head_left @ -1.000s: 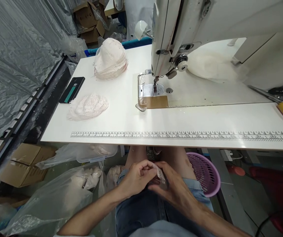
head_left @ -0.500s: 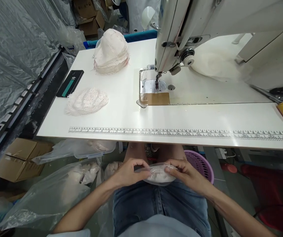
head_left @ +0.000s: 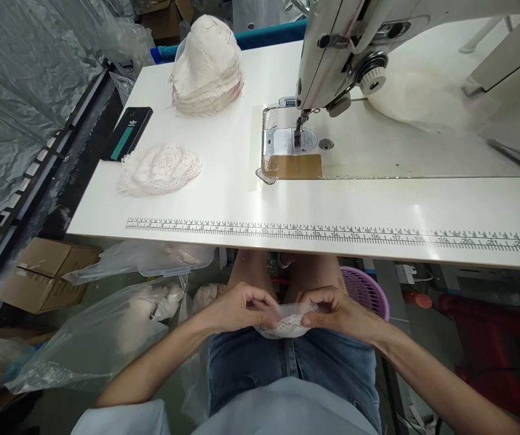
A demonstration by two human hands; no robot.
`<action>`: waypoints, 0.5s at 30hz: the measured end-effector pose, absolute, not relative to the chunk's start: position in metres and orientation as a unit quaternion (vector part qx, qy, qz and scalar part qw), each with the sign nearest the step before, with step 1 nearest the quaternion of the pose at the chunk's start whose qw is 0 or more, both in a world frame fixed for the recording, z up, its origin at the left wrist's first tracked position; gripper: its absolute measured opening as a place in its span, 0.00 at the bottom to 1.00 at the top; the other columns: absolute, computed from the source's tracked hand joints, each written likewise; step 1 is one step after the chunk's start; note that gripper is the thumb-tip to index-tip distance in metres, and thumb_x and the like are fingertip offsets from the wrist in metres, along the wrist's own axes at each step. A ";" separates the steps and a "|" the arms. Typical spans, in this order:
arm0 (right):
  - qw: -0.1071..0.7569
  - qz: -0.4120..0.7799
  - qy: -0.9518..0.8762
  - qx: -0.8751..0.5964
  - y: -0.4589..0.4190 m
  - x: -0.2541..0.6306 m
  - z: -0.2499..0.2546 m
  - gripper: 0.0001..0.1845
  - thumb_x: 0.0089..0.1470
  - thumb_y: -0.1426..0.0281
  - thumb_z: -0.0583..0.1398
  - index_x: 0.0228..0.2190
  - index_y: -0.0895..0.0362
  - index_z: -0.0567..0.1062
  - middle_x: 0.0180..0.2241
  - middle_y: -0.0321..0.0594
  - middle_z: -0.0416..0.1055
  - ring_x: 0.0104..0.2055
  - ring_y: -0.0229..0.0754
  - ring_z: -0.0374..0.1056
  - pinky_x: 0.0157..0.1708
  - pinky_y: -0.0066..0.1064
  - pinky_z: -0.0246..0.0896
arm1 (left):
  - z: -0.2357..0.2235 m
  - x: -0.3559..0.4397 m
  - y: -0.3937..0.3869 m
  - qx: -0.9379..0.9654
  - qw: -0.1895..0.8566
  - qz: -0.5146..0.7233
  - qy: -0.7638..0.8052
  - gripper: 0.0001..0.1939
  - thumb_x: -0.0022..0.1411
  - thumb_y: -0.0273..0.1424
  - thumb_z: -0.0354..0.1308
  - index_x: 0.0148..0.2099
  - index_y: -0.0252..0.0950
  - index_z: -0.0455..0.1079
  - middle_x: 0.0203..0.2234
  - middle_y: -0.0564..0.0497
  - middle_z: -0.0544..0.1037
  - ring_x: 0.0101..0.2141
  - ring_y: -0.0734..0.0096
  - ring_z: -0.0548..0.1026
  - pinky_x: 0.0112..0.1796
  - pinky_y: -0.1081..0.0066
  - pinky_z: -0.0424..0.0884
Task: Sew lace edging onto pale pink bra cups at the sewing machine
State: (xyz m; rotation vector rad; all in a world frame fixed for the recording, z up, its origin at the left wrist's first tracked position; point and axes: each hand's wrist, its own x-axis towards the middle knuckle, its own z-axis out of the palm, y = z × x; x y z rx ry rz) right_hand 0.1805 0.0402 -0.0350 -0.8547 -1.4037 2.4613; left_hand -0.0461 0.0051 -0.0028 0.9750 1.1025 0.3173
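Note:
Both of my hands are in my lap, below the front edge of the white sewing table. My left hand and my right hand each pinch one end of a small pale lace piece with thin sheer fabric on it, fingers curled shut. The piece hangs between them over my denim shorts. On the table above stands the sewing machine, its needle and presser foot over the metal plate. A flat pile of lace pieces and a tall stack of fabric cups lie to the left.
A black phone lies near the table's left edge. A printed ruler runs along the front. Below are a purple basket, clear bags of pieces and a cardboard box. Plastic sheeting hangs at left.
My hands have parted from a tight cluster and now spread the lace piece between them. The view has tilted, so the table sits higher in the picture.

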 end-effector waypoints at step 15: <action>0.045 0.818 -0.503 -0.275 0.044 0.177 -0.035 0.13 0.47 0.62 0.65 0.28 0.60 0.75 0.28 0.37 0.69 0.31 0.37 0.65 0.31 0.27 0.59 | -0.001 -0.054 0.005 0.465 0.742 0.093 0.474 0.15 0.50 0.37 0.64 0.37 0.31 0.78 0.29 0.47 0.80 0.31 0.68 0.76 0.33 0.76 0.69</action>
